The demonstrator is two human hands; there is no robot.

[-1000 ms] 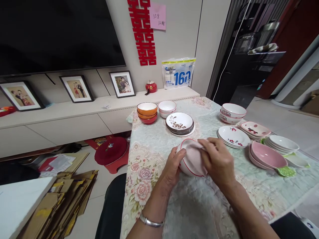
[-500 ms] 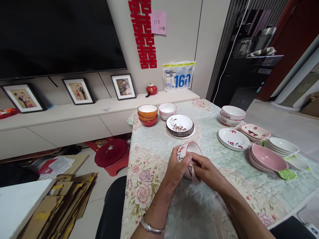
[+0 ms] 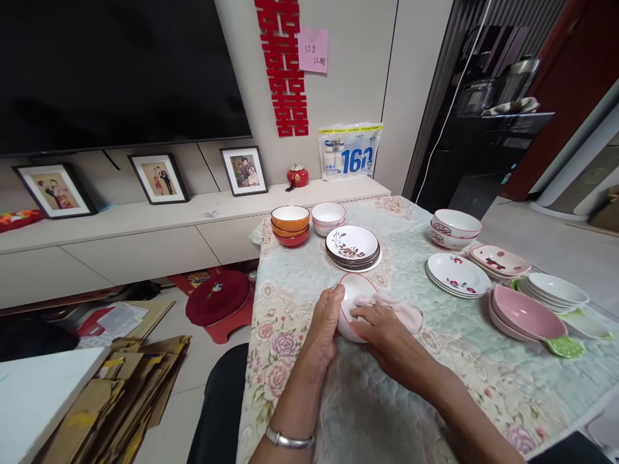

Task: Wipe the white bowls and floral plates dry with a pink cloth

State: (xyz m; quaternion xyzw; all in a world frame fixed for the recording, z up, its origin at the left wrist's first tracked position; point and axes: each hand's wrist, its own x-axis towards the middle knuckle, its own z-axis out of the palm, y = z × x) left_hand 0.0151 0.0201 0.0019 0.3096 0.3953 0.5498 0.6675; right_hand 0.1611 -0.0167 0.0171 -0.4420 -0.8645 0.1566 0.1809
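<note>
A white bowl with a red rim (image 3: 354, 287) is tilted toward me above the near part of the table. My left hand (image 3: 326, 319) grips its left side, thumb over the rim and fingers behind, partly hidden. Pressed into the bowl's inside is a pale pink cloth (image 3: 406, 313), held by my right hand (image 3: 382, 328), with some of the cloth hanging out to the right. Just beyond the bowl stands a stack of white plates with brown flowers (image 3: 352, 242).
Orange and red bowls (image 3: 290, 222) and white bowls (image 3: 329, 216) are stacked at the back left. On the right sit flowered plates (image 3: 457, 274), patterned bowls (image 3: 456, 227), pink dishes (image 3: 527, 312) and small white bowls (image 3: 556, 288). A flowered cloth (image 3: 290, 296) covers the table.
The bowl has turned so its inside faces me. My right hand has moved from the bowl's edge to its inside with the cloth, which now spreads out to the right.
</note>
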